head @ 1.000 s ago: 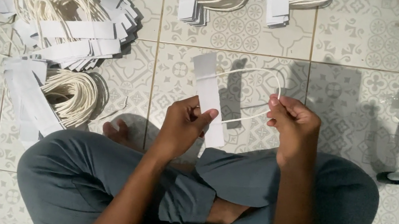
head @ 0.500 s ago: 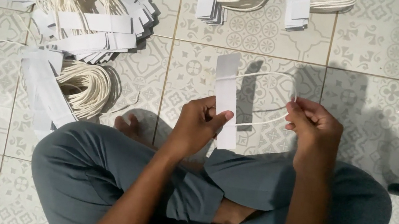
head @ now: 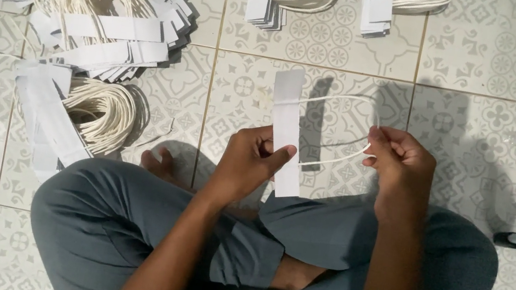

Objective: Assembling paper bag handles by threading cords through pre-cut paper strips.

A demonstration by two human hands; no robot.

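White paper strip (head: 287, 132) stands pinched in the left hand (head: 248, 164) above the lap; its cord loop (head: 343, 131) runs to the right hand (head: 403, 164), fingers closed on it. Finished strips (head: 105, 45) lie heaped on the tiled floor (head: 492, 58).

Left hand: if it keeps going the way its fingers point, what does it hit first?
The left hand points right and slightly up; its fingers already touch the white paper strip. Past that, probably the cord loop, though depth is unclear.

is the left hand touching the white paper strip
Touching. The head view shows the left hand pinching the white paper strip, its thumb pressed flat across the strip's front with no gap.
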